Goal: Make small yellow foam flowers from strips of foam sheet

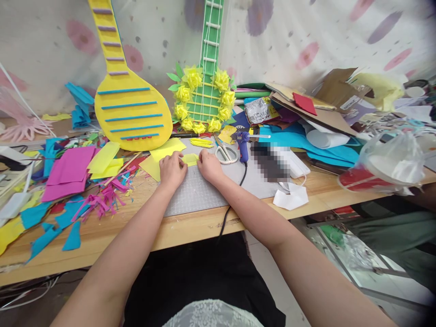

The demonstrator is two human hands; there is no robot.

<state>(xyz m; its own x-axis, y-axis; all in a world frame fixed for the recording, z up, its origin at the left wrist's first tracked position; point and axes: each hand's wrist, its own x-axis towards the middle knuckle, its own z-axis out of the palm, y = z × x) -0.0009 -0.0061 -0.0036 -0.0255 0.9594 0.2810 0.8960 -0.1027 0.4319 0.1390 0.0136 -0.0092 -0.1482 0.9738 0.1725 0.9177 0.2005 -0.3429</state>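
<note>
Over the grey cutting mat (190,197), a small piece of yellow paper (190,159) lies between my two hands. My left hand (173,170) is closed on its left end, fingers bent. On the other end, my right hand (210,167) pinches the paper, with some fingertips hidden. Larger yellow sheets (169,148) lie just beyond my left hand. White-handled scissors (227,155) rest right of my right hand, and beside them is a purple hot glue gun (243,146) with a clear glue stick. A little stack of yellow strips (201,142) lies behind my hands.
A yellow paper guitar shape (132,109) and a green one with yellow flowers (206,97) lean at the back. Magenta sheets (70,172) and scraps cover the left. Cardboard (309,106), a white mask (290,196) and a bagged cup (371,175) are right. The gun's cord (235,195) crosses the mat.
</note>
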